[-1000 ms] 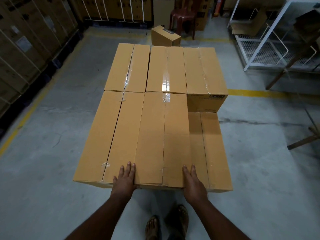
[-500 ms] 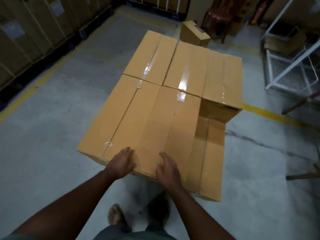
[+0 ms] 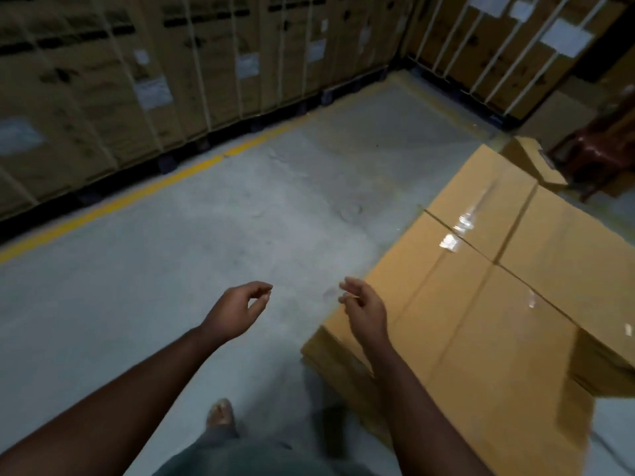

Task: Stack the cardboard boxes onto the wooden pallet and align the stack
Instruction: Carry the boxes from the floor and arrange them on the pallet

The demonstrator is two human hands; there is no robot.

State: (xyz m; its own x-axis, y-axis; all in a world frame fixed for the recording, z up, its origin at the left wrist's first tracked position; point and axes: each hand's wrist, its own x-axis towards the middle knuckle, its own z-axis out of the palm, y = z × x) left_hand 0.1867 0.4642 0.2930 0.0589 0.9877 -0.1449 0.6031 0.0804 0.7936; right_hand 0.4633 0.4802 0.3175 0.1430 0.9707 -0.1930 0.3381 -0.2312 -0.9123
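A stack of tan cardboard boxes point(image 3: 481, 304) fills the lower right of the head view, their taped tops flush side by side; the pallet under them is hidden. My left hand point(image 3: 237, 310) hangs over the bare floor to the left of the stack, fingers loosely curled, holding nothing. My right hand point(image 3: 364, 307) hovers at the stack's near left corner, above the box top, fingers relaxed and empty. Neither hand touches a box.
A small loose cardboard box point(image 3: 536, 166) lies on the floor behind the stack, next to a dark red chair point(image 3: 601, 146). Strapped stacks of cartons point(image 3: 171, 70) line the wall beyond a yellow floor line point(image 3: 137, 194). My foot point(image 3: 220, 412) stands on grey concrete.
Both hands have lifted off the near box edge and now hang empty. The view has swung left, putting the stack at the right and the carton wall ahead.
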